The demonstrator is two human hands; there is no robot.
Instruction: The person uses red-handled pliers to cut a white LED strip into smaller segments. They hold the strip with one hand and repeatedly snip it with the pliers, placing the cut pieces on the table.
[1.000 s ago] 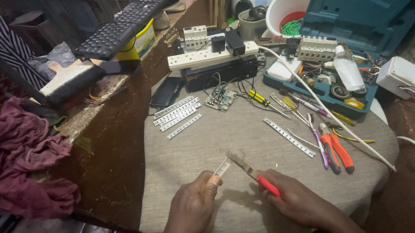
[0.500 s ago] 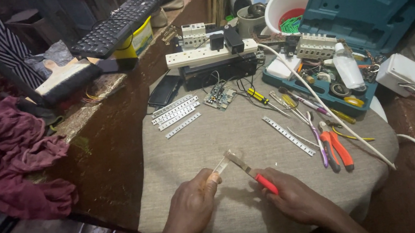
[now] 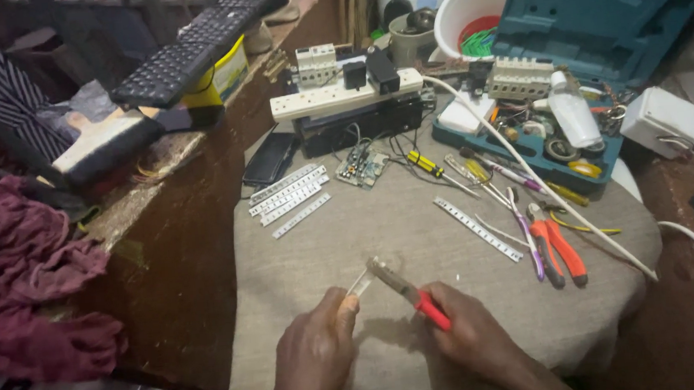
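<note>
My left hand (image 3: 314, 356) pinches a small pale strip (image 3: 360, 284) between thumb and fingertip, low over the cloth-covered table (image 3: 416, 231), near its front edge. My right hand (image 3: 472, 335) is wrapped around the red handle of the pliers (image 3: 404, 288); their nose meets the strip's far end, though I can't tell whether the jaws have bitten or just touch. As I judge it, doing this well means keeping the left pinch close to the working end so the strip doesn't flex, squaring the plier nose across the strip, and squeezing slowly rather than snapping. The strip's long axis runs from my left fingertips up and to the right, away from me, with its free end pointing at the plier tip. The pliers run the other diagonal, handle down-right toward my palm, nose up-left. The spare metal strips (image 3: 289, 198) lie well apart near the table's back-left, and the orange-handled cutters (image 3: 557, 240) sit off to the right.
</note>
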